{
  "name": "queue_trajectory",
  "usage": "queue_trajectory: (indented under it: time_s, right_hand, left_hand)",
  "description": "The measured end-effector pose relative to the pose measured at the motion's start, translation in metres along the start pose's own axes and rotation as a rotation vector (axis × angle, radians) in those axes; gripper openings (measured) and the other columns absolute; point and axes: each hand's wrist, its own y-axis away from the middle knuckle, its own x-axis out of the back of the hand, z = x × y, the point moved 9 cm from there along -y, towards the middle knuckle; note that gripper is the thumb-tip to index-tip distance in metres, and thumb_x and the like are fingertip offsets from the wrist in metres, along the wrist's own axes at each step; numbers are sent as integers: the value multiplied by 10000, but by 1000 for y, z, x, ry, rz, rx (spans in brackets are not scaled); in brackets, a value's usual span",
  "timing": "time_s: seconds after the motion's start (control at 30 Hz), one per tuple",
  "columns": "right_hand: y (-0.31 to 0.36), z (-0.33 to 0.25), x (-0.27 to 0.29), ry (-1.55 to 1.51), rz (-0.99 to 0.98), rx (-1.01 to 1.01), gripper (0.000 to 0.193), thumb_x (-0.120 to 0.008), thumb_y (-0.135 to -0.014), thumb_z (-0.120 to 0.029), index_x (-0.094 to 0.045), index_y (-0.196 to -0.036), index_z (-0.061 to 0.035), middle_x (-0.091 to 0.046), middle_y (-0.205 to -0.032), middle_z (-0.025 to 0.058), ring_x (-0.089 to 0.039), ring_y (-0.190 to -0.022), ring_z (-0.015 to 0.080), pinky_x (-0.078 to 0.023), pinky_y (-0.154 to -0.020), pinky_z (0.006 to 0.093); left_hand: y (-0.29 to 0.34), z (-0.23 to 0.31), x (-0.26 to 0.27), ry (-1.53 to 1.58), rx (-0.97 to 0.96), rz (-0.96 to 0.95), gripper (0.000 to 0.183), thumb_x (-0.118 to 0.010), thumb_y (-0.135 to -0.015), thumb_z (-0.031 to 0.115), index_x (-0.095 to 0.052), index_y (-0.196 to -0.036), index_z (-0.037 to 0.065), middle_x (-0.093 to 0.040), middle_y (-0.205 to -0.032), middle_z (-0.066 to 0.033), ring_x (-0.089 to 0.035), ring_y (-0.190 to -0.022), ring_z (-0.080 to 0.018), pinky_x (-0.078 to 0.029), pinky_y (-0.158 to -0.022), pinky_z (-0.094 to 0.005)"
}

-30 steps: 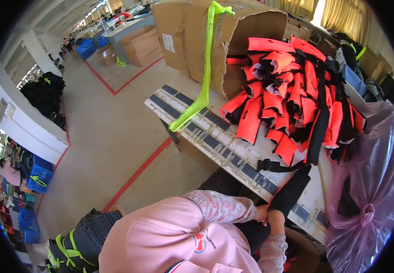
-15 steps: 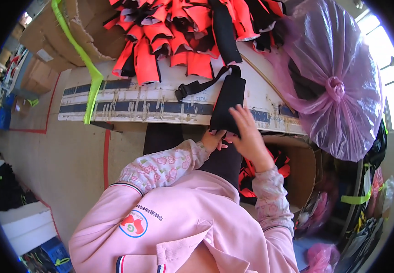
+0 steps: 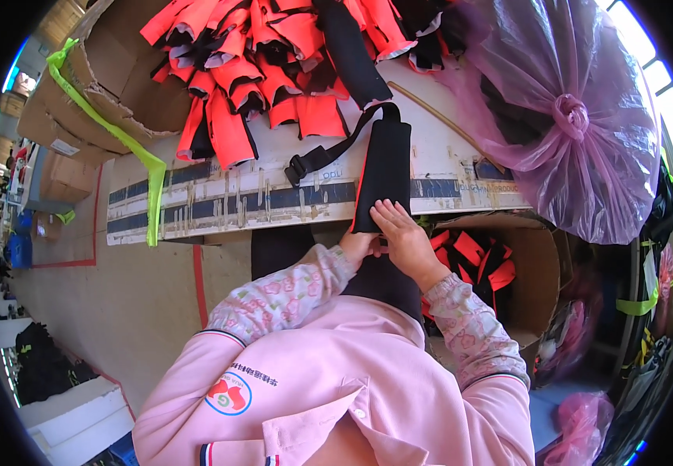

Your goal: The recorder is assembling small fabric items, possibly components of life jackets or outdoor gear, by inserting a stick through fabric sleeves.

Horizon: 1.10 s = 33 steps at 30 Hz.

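A black padded fabric sleeve (image 3: 387, 159) with an orange edge lies lengthwise over the table's front edge, its near end sticking out toward me. From its far end a black strap runs left to a black plastic buckle (image 3: 298, 168). My left hand (image 3: 358, 247) is closed on the sleeve's near end, its fingers partly hidden underneath. My right hand (image 3: 403, 237) rests on top of the same end with its fingers stretched out over the black cloth; its thumb is hard to make out.
Many orange-and-black sleeves (image 3: 231, 128) are heaped on the worn white table (image 3: 228, 203). A large tied purple plastic bag (image 3: 585, 171) stands right. Below it a cardboard box (image 3: 535, 272) holds more orange-and-black pieces. A torn carton (image 3: 72, 116) with a lime strip (image 3: 111, 132) sits left.
My right hand has come down from just above the sleeve onto its near end. The whole view has shifted slightly; my left hand stays at the near end.
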Motion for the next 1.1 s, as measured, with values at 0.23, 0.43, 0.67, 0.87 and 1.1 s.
queue_trajectory:
  time_s: [0.23, 0.43, 0.67, 0.87, 1.1]
  right_hand:
    - [10, -6, 3, -36, -15, 4, 454, -559, -817, -102, -465, -1242, 28, -405, -1352, 164, -314, -1306, 277, -230, -1093, 403]
    - [10, 20, -10, -431, -142, -57, 532, -546, -869, -196, -355, -1337, -28, -346, -1388, 188, -279, -1314, 337, -212, -1086, 404]
    - [-61, 53, 1, 94, 13, -67, 675, -511, -872, -392, -280, -1367, 3, -254, -1423, 224, -208, -1340, 340, -193, -1079, 458]
    - [-140, 114, -12, 233, 66, -248, 781, -379, -861, -578, -255, -1386, -13, -251, -1430, 211, -181, -1348, 348, -156, -1079, 497]
    - [-107, 61, -6, 385, 132, -139, 730, -445, -850, -517, -306, -1367, -21, -294, -1421, 171, -222, -1340, 319, -159, -1049, 567]
  left_hand:
    - [29, 36, -2, 38, 271, -242, 398, -529, -875, 429, -524, -1098, 99, -610, -935, -96, -617, -668, -183, -532, -739, -422]
    - [19, 25, 3, -99, 253, -37, 441, -516, -879, 460, -515, -1096, 76, -617, -806, -106, -587, -541, -169, -551, -627, -349]
    - [7, 6, 17, -353, 226, -115, 425, -510, -908, 345, -523, -994, -71, -629, -718, -191, -548, -442, -162, -521, -489, -301]
    - [-3, -4, 20, -388, 163, -52, 511, -464, -940, 292, -530, -537, -16, -582, -565, -169, -624, -842, -259, -565, -631, -372]
    - [10, -2, 17, -256, 177, -98, 319, -536, -899, 263, -550, -881, -55, -577, -597, -155, -514, -446, -167, -541, -610, -374]
